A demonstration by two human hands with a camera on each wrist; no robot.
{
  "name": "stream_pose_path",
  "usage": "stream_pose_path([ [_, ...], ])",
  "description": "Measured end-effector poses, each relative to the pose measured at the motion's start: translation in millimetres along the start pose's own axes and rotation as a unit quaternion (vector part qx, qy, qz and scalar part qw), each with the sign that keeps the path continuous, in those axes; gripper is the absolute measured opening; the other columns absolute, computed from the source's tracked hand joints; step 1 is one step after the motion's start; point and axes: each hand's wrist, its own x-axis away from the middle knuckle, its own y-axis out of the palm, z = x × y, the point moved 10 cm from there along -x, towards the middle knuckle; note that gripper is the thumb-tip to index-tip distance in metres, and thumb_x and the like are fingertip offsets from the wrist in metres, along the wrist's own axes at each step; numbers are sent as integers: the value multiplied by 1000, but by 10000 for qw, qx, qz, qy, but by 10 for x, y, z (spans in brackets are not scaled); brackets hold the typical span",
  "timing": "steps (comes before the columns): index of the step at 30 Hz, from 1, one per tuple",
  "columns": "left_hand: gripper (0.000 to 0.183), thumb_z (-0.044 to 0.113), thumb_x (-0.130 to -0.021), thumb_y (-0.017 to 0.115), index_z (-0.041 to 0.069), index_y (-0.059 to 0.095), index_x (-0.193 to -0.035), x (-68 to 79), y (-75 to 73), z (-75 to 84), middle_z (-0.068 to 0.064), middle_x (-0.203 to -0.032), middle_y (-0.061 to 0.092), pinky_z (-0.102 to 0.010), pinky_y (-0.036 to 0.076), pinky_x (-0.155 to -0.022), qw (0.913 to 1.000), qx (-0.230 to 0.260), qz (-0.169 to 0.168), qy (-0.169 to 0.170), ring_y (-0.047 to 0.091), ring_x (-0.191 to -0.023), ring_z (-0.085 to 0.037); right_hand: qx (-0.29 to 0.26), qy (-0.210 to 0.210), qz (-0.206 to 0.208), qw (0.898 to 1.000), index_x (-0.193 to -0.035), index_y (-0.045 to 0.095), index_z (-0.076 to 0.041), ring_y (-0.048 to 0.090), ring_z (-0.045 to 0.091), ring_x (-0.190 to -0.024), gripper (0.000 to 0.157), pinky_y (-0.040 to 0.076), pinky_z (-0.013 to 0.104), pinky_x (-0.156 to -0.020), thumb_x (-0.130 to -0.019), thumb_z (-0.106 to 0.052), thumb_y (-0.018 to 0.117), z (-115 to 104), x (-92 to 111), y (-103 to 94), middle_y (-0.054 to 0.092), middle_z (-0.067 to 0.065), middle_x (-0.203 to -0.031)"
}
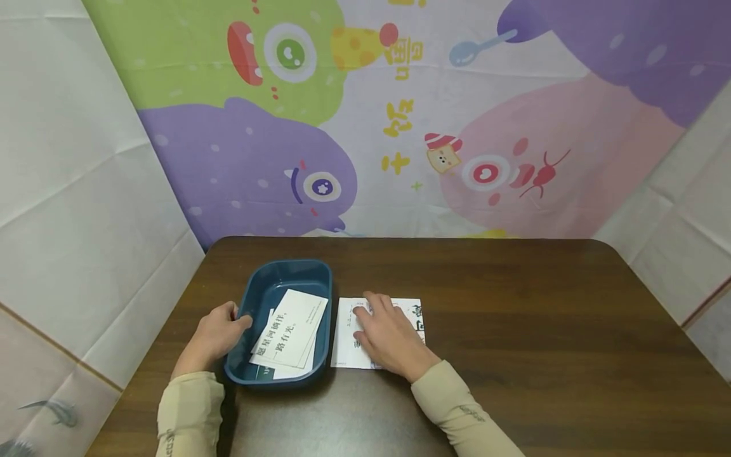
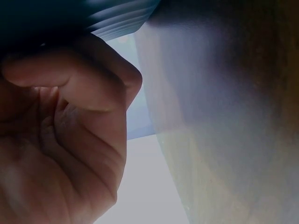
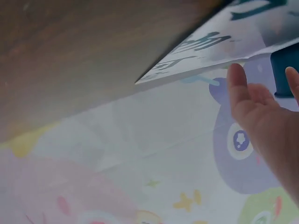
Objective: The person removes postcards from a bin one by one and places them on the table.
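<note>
A dark blue tray (image 1: 244,346) with rounded corners stands on the left of the table. My left hand (image 1: 214,334) grips its left rim, thumb over the edge; in the left wrist view the fingers (image 2: 93,84) curl in below the tray's ridged wall (image 2: 124,21). White printed cards (image 1: 294,324) overlap inside the tray. Just right of it lies a white square sheet (image 1: 345,343) with dark printed characters. My right hand (image 1: 394,336) is over this sheet, fingers loosely bent and spread, covering its middle. Whether the fingertips press on it is hard to tell.
A brown wooden table (image 1: 531,343) extends to the right and in front of the hands. Behind it hangs a cloth with cartoon monsters (image 1: 394,209). White cloth walls (image 1: 85,190) close off both sides.
</note>
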Motion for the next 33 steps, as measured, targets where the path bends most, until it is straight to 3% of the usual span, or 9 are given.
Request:
stream_pose_path([
  [4, 23, 25, -99, 49, 6, 46, -89, -7, -1, 4, -7, -79, 44, -32, 37, -60, 10000, -27, -5, 7, 49, -76, -23, -432, 220, 153, 9987, -126, 66, -10, 54, 33, -129, 35, 53, 50, -99, -97, -29, 67, 46, 6, -49, 55, 18, -143],
  [11, 22, 25, -100, 49, 5, 46, -91, -9, -7, 9, -8, -80, 45, -31, 38, -61, 10000, -38, 10, -88, 50, -79, -24, -586, 184, -77, 9981, -126, 66, -10, 52, 30, -128, 36, 51, 46, -105, -97, -31, 66, 31, 4, -36, 55, 16, -142],
  [16, 22, 25, -100, 49, 5, 46, -90, -3, -3, -3, -8, -79, 44, -31, 38, -61, 9999, -14, 32, -116, 50, -78, -24, -1000, 379, -113, 9942, -126, 66, -10, 54, 30, -125, 35, 50, 45, -107, -97, -31, 67, 83, 5, -62, 57, 17, -141],
  [19, 22, 25, -100, 49, 5, 45, -90, -1, -4, -12, -8, -79, 44, -32, 37, -61, 9999, -7, 61, -119, 49, -78, -23, -765, 324, -89, 9965, -125, 66, -10, 54, 30, -125, 35, 53, 45, -102, -97, -31, 67, 49, 2, -35, 58, 16, -140],
  [23, 22, 25, -100, 49, 5, 46, -91, -7, 0, -19, -8, -80, 45, -32, 38, -61, 9999, -20, 68, -127, 50, -79, -24, -186, -47, 0, 9998, -123, 66, -12, 55, 30, -124, 33, 56, 44, -95, -96, -32, 67, -78, -4, 5, 58, 15, -138],
  [33, 23, 26, -100, 49, 5, 46, -91, -17, -2, -11, -8, -79, 45, -31, 39, -60, 10000, -55, 23, -75, 51, -78, -24, -658, 132, 282, 9973, -120, 68, -11, 56, 30, -120, 29, 53, 43, -100, -96, -28, 69, -5, -16, -85, 60, 14, -135],
])
